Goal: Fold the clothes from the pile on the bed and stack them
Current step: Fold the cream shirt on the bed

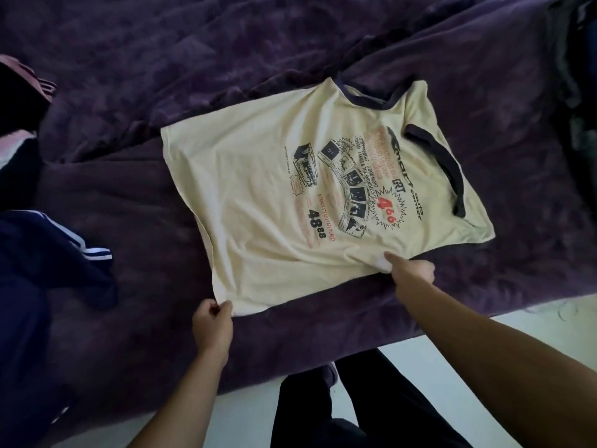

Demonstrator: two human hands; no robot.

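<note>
**T-shirt [274,195] flat, both hands on it**

I see it spread on the purple blanket [129,92], its print reading "8 TRACK STEREO TAPE PLAYER" and "48 88". The left hand [211,324] pinches the hem corner and the right hand [412,273] pinches the near edge.

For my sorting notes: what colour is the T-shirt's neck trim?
Dark navy neck trim on the pale yellow T-shirt; head view.

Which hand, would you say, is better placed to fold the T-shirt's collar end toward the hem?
Likely the right hand: it grips the near edge of the T-shirt closer to the collar, while the left hand pinches the hem corner.
</note>
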